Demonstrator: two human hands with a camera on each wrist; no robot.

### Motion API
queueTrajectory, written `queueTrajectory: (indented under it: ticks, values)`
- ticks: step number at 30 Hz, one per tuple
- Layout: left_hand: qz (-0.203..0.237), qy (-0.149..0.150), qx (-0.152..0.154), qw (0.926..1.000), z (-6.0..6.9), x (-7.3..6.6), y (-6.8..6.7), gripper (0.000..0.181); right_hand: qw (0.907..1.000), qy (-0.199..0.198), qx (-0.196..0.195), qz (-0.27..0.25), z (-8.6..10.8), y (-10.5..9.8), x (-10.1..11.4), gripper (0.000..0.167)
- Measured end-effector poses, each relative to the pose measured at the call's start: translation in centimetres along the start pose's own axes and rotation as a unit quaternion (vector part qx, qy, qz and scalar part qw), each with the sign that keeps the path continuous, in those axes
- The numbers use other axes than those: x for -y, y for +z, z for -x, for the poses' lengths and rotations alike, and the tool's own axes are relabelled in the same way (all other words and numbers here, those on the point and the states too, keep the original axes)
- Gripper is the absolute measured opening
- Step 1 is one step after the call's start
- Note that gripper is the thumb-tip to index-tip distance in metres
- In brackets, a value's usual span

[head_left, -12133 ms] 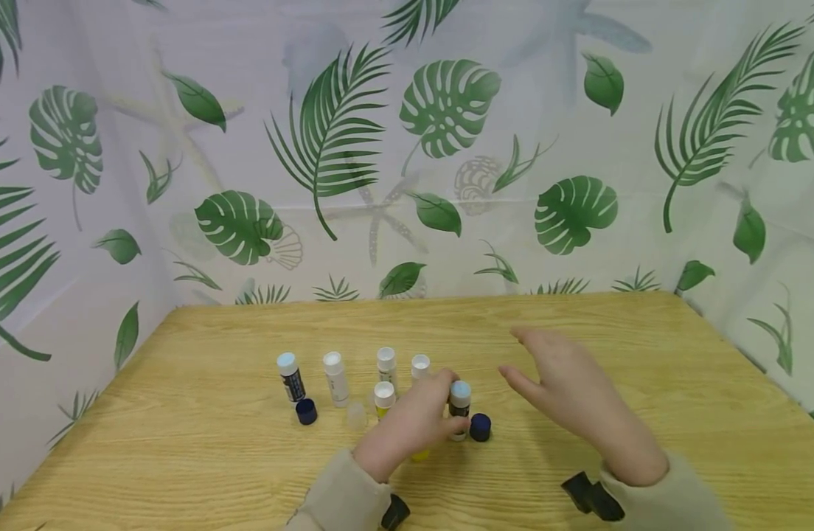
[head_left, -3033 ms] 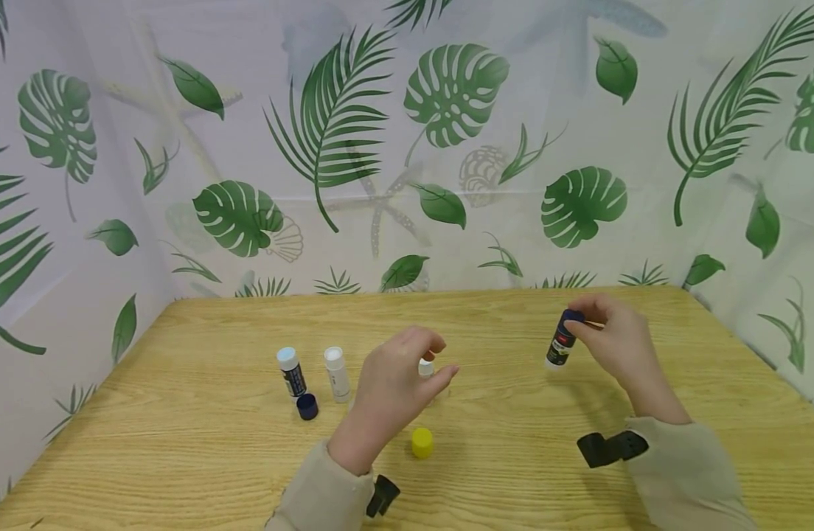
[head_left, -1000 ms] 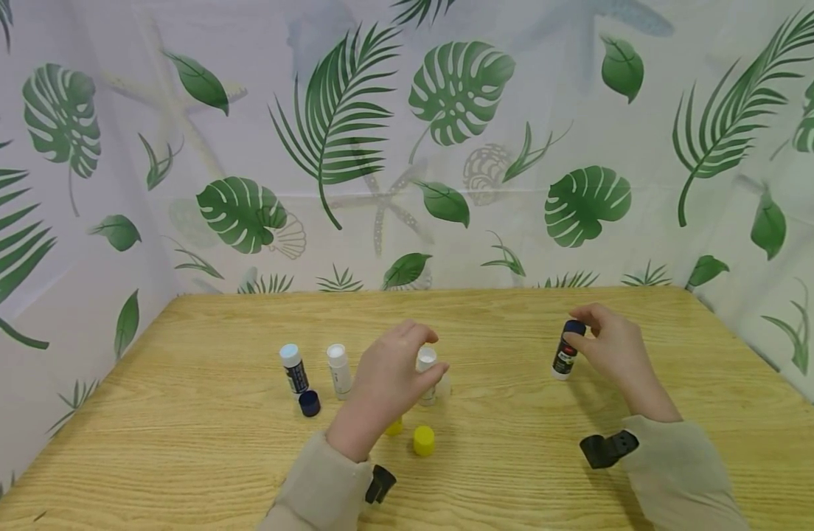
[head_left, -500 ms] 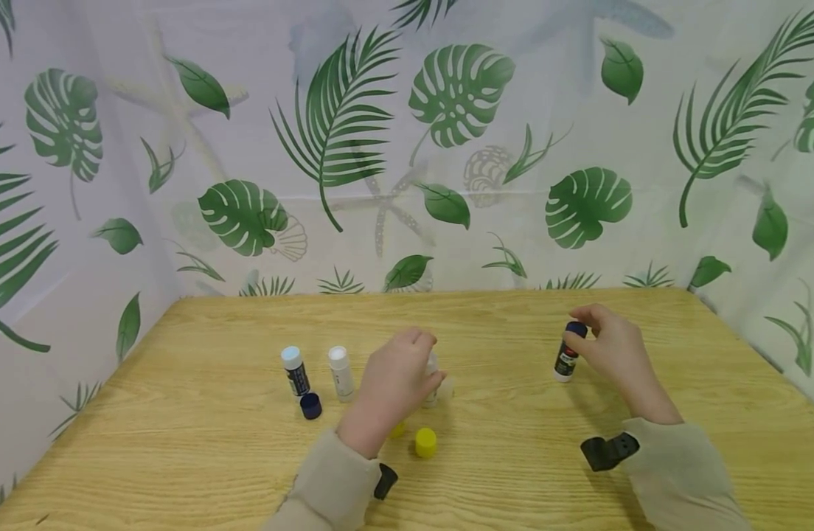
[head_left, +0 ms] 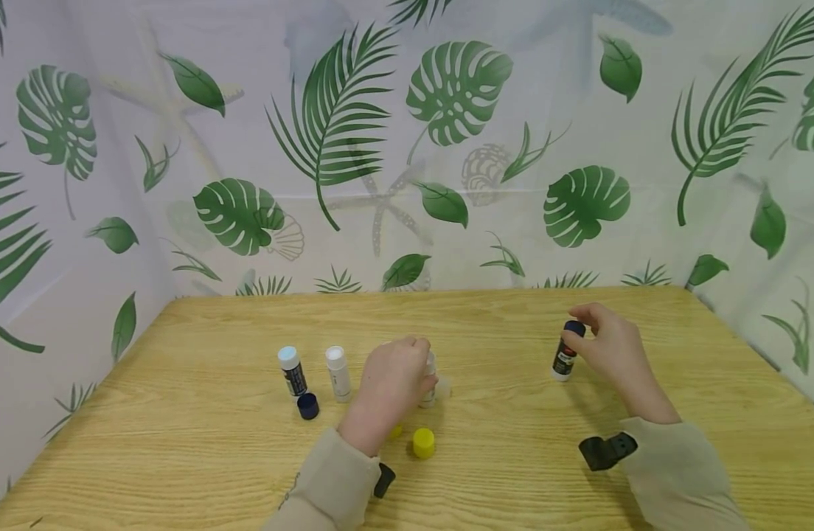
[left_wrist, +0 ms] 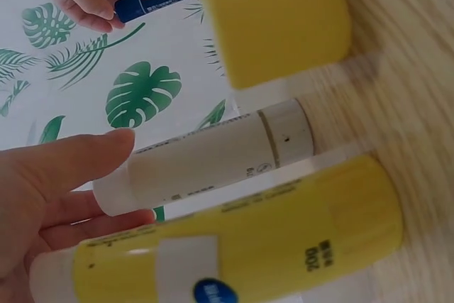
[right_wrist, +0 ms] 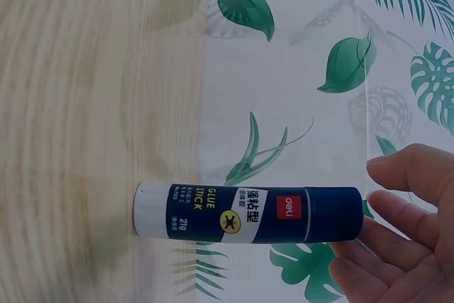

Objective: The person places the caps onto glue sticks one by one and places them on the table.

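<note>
In the head view my left hand (head_left: 395, 380) grips the upper part of a white glue stick (left_wrist: 206, 157), its thumb on the white top in the left wrist view. A yellow glue stick (left_wrist: 234, 243) stands nearer that wrist, mostly hidden by the hand from above. A loose yellow cap (head_left: 423, 443) lies in front, and a translucent cap (head_left: 443, 387) sits beside the white stick. At the right, my right hand (head_left: 609, 350) holds a capped navy glue stick (right_wrist: 234, 212) by its cap, thumb and fingers around it. That stick stands upright, its white base down.
On the left stand an uncapped navy glue stick (head_left: 292, 372) and another white glue stick (head_left: 338, 375). A loose navy cap (head_left: 308, 405) sits before them. A leaf-printed cloth (head_left: 354, 147) hangs behind the wooden table (head_left: 201, 457).
The navy glue stick went from the middle, uncapped, to the right, capped and now upright under the right hand. The left hand has lowered and closed round the white glue stick.
</note>
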State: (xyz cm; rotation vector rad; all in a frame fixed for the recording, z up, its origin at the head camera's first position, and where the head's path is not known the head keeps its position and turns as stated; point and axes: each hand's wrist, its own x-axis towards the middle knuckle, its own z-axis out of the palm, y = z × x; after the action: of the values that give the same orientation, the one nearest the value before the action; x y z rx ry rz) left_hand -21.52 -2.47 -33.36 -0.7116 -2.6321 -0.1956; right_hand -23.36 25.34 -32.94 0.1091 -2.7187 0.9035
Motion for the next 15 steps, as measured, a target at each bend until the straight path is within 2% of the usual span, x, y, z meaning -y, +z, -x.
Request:
queueTrajectory:
  ticks: [8,15]
  values:
    - [0.003,0.004,0.006,1.0,-0.09,0.15,0.31,0.023,1.0,0.002,0.002,0.0,-0.1,0.01,-0.08,0.04]
    - [-0.001,0.018,-0.004,0.9998,-0.05,0.39,0.68,0.022,1.0,0.001,0.0,0.005,-0.18,-0.08,0.06,0.04]
